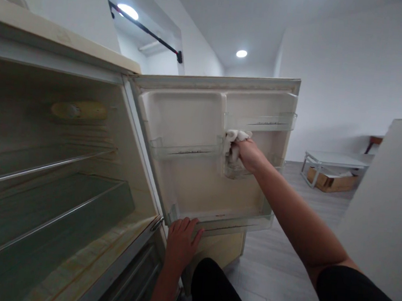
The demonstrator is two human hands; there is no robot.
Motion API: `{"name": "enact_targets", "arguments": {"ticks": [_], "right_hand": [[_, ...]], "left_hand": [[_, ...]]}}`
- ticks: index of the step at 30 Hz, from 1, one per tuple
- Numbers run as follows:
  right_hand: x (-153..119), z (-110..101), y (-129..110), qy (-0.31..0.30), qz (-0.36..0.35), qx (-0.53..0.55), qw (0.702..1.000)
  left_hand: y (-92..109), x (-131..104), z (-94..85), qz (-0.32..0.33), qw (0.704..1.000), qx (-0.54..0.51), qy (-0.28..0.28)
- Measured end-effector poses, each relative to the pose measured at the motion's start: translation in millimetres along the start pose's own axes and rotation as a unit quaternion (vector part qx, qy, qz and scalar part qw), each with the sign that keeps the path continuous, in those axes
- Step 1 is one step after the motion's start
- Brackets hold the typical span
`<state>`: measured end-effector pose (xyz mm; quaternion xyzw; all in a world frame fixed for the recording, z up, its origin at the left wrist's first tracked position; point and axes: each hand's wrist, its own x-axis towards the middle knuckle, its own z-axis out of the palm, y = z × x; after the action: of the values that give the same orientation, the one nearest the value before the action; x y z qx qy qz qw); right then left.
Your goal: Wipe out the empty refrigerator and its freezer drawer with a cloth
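Head view: you face an open refrigerator, its door [191,182] standing wide.
Right hand [252,155]: closed around a bunched white cloth [234,137], held at the small bin [236,173] on the door's right half.
Left hand [182,239]: fingers over the left end of the bottom bin [237,225]; whether they grip its rim, I cannot tell.
Door risk: pressing sideways could swing it; pulling up on the small bin might unseat and drop it.
Bins: the left bin [187,151] and upper-right bin [271,123] carry dark front markings; your hand partly hides the small one's inside.
Cardboard box [339,183]: pale material inside.
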<state>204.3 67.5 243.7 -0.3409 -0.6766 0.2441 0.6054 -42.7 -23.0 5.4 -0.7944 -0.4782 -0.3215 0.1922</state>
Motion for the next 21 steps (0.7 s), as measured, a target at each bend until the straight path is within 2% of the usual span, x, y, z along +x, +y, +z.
{"name": "enact_targets", "arguments": {"ticks": [3, 5, 8, 10, 12, 14, 16, 21], "right_hand": [[-2, -31, 8, 0.124, 0.003, 0.064, 0.99], [-2, -57, 15, 0.186, -0.02, 0.039, 0.982], [-4, -83, 24, 0.212, -0.057, -0.068, 0.973], [-7, -89, 27, 0.21, -0.074, -0.157, 0.962], [-11, -86, 25, 0.203, -0.076, -0.242, 0.946], [-16, -77, 18, 0.178, -0.077, -0.311, 0.93], [-17, -63, 7, 0.116, -0.096, -0.367, 0.918], [-6, -25, -17, -0.121, -0.128, -0.427, 0.887]], "left_hand": [[0, 0, -0.3, 0.003, 1.0, 0.002, -0.001], [0, 0, -0.1, 0.004, 1.0, 0.004, 0.0], [0, 1, 0.7, 0.004, 1.0, 0.003, -0.004], [-1, 1, 1.4, 0.006, 1.0, 0.006, -0.002], [-1, 1, 2.3, 0.008, 1.0, 0.011, 0.002], [-1, 1, 2.9, 0.011, 1.0, 0.014, 0.005], [-1, 1, 3.1, 0.015, 1.0, 0.017, 0.003], [-1, 2, 1.3, 0.013, 1.0, 0.024, 0.004]]}}
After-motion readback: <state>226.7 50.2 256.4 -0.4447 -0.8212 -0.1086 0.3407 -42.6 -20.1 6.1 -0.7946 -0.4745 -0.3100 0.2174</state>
